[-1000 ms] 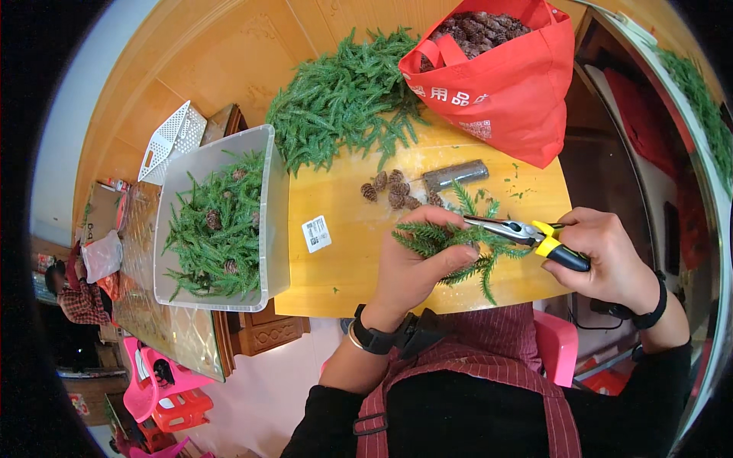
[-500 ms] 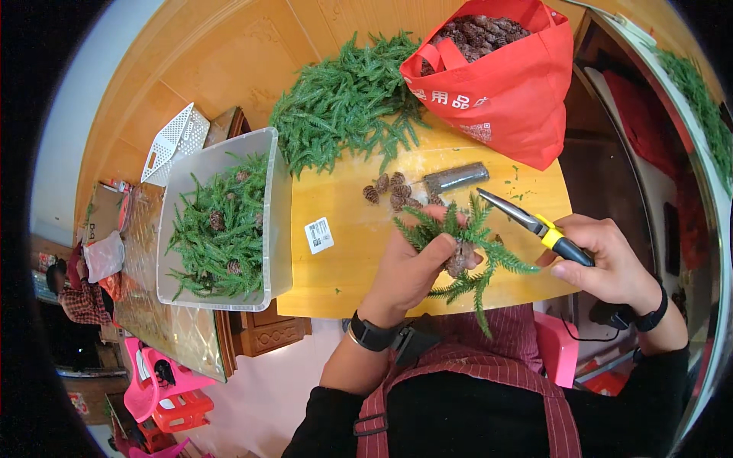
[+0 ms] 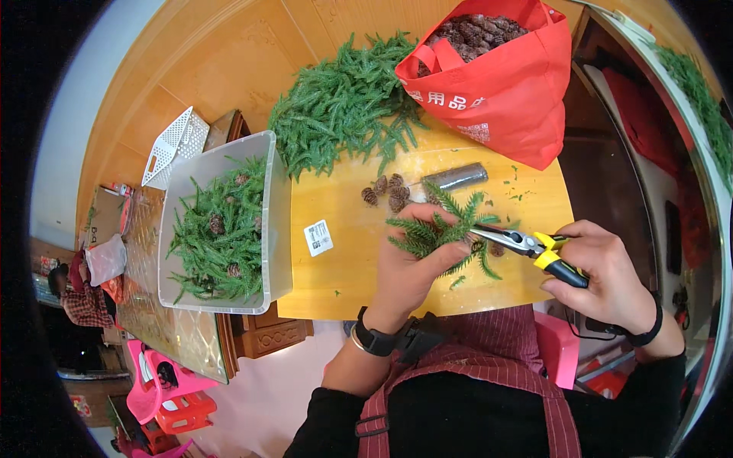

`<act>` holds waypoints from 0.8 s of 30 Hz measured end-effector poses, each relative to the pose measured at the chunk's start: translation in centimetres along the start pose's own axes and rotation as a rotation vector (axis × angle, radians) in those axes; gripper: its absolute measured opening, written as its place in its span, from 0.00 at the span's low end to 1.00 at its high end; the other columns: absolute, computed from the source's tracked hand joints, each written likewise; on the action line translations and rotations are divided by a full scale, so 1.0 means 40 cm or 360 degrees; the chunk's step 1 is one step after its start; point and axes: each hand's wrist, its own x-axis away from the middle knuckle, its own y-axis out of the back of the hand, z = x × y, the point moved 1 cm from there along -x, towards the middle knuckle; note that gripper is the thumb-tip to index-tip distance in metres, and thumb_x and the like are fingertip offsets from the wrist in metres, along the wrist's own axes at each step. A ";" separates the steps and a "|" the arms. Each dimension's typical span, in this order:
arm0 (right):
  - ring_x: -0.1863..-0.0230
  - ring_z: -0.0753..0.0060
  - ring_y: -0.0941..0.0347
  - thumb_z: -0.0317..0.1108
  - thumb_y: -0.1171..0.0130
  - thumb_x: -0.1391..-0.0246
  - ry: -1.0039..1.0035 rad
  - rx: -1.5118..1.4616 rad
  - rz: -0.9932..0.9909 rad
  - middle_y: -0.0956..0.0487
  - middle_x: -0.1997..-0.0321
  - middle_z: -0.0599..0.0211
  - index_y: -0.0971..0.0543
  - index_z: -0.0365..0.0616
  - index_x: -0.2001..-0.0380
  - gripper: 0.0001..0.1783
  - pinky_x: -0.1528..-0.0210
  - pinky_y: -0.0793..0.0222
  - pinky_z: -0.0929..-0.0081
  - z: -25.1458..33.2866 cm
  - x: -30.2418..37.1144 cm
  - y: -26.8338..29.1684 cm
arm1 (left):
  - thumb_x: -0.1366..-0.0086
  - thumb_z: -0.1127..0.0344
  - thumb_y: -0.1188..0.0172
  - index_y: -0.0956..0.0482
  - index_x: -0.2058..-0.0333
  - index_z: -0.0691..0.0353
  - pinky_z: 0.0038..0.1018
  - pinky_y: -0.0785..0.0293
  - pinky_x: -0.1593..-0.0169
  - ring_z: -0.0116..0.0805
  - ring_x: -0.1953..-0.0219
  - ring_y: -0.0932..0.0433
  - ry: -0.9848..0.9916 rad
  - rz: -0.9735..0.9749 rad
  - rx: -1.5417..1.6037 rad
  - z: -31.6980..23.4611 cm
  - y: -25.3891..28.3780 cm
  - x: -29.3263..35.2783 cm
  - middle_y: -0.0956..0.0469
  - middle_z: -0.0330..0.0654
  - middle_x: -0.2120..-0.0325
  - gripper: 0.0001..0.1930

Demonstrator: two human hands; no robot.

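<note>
Over the near part of the yellow table, my left hand (image 3: 412,267) grips an artificial pine sprig (image 3: 450,221), its fingers closed around the stems. A brown pine cone (image 3: 497,249) shows partly beside the sprig, half hidden behind the pliers. In my right hand (image 3: 607,263) is a pair of pliers (image 3: 527,244) with yellow and black handles. Its long jaws point left and reach in among the sprig's needles. What lies between the jaw tips is hidden by the greenery. Several loose pine cones (image 3: 397,197) lie just beyond my left hand, next to a dark cylindrical bundle (image 3: 456,177).
A translucent plastic bin (image 3: 278,237) of pine sprigs with cones stands left. Green sprigs (image 3: 343,99) are heaped at the back, beside a red bag (image 3: 504,107) of pine cones. A white label (image 3: 318,237) lies on the table. Another person (image 3: 84,301) is at far left.
My right hand has brought the pliers' jaws down into the sprig, and its handles have spread apart. The sprig has turned in my left hand, so its cone is less exposed.
</note>
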 end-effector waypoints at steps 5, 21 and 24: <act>0.80 0.54 0.33 0.35 0.37 0.63 0.0031 0.0055 -0.0002 0.31 0.86 0.57 0.30 0.39 0.85 0.13 0.60 0.33 0.65 0.008 -0.009 -0.007 | 0.57 0.77 0.32 0.29 0.70 0.64 0.22 0.33 0.64 0.27 0.68 0.30 -0.0478 -0.0202 -0.0662 -0.010 -0.003 0.005 0.29 0.39 0.71 0.16; 0.74 0.57 0.29 0.33 0.35 0.65 0.0055 0.0248 -0.0136 0.26 0.80 0.59 0.27 0.40 0.82 0.11 0.62 0.32 0.67 -0.004 -0.004 -0.027 | 0.62 0.76 0.29 0.30 0.70 0.64 0.22 0.32 0.64 0.29 0.69 0.30 -0.0892 -0.0126 -0.1110 -0.010 0.002 0.008 0.30 0.41 0.70 0.19; 0.75 0.58 0.30 0.33 0.35 0.65 0.0086 0.0323 -0.0153 0.26 0.81 0.60 0.27 0.40 0.82 0.11 0.62 0.32 0.68 -0.008 -0.002 -0.032 | 0.62 0.76 0.29 0.29 0.71 0.64 0.22 0.32 0.65 0.30 0.69 0.29 -0.0931 -0.0150 -0.1157 -0.018 -0.006 0.008 0.29 0.41 0.72 0.19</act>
